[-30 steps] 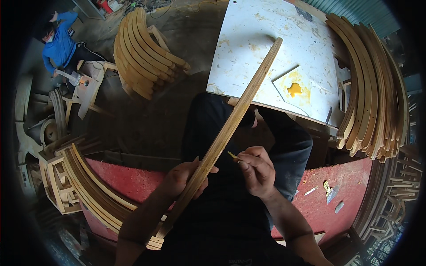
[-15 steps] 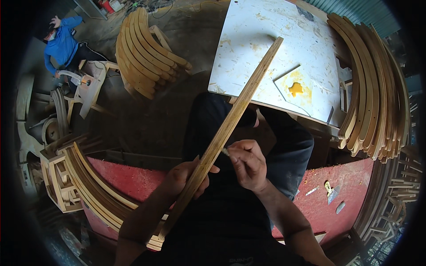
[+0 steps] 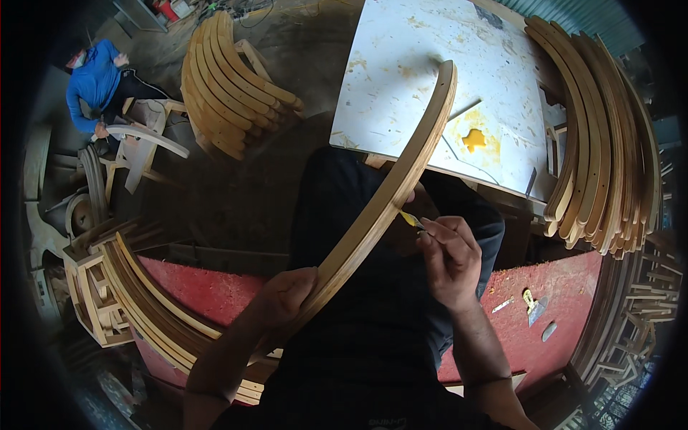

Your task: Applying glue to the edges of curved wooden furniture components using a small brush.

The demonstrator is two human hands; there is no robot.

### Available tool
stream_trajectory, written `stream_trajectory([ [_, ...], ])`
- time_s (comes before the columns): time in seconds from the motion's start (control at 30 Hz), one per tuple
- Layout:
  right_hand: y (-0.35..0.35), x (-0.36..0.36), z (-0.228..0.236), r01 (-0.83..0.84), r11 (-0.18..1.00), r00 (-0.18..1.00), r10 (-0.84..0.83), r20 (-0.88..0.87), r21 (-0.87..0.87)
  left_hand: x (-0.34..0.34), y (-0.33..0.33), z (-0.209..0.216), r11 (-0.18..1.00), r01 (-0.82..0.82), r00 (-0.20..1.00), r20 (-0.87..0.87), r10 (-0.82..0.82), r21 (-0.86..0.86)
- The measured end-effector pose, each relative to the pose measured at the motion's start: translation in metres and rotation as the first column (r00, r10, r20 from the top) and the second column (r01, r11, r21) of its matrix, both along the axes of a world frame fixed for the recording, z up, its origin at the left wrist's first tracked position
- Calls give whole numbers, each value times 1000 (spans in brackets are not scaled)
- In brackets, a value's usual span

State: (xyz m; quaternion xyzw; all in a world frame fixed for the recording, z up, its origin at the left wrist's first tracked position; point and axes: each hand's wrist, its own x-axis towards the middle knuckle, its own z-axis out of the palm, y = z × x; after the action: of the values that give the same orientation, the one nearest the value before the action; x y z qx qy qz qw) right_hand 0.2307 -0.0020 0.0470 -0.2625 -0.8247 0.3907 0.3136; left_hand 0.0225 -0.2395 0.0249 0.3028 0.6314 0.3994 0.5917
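Note:
A long curved wooden slat (image 3: 383, 204) slants across my lap, its far end above the white tabletop. My left hand (image 3: 285, 294) is closed around its lower part. Pinched in the fingers of my right hand (image 3: 453, 259) is a small spatula (image 3: 411, 219) with yellow putty on its tip. The tip is at or very close to the slat's right edge, around the middle of its length. A blob of yellow putty (image 3: 474, 140) lies on a smeared square plate (image 3: 494, 158) on the white table (image 3: 401, 43).
Curved slats are stacked at the right (image 3: 602, 143), the far left (image 3: 229, 86) and the near left (image 3: 154, 301). A putty knife (image 3: 534, 308) lies on the red surface (image 3: 566, 287) right of me. A person in blue (image 3: 97, 79) works at the far left.
The slat has turned, now showing its curved broad face. My right hand has moved up and right with the spatula, whose yellow tip now shows. The other person's arm has come down.

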Motion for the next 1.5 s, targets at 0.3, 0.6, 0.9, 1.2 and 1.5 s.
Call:
stream_trajectory([
  [0.3, 17, -10, 8, -96, 981, 983, 66, 173, 168, 4, 8, 11, 988, -2, 999, 42, 9, -154],
  [0.6, 29, -7, -33, 40, 883, 982, -122, -148, -467, -1, 20, -7, 953, -81, 962, 229, 152, -291],
  [0.9, 49, -50, -65, 29, 973, 969, -84, -232, -230, 10, 23, -1, 932, -59, 961, 233, 150, -357],
  [1.2, 43, -43, -68, 2, 1000, 995, 1, -100, 22, 4, 19, -13, 926, -69, 940, 287, 186, -372],
  [1.5, 44, -17, -37, -99, 951, 989, 62, 132, 294, 5, 14, -19, 934, -84, 937, 291, 192, -346],
])
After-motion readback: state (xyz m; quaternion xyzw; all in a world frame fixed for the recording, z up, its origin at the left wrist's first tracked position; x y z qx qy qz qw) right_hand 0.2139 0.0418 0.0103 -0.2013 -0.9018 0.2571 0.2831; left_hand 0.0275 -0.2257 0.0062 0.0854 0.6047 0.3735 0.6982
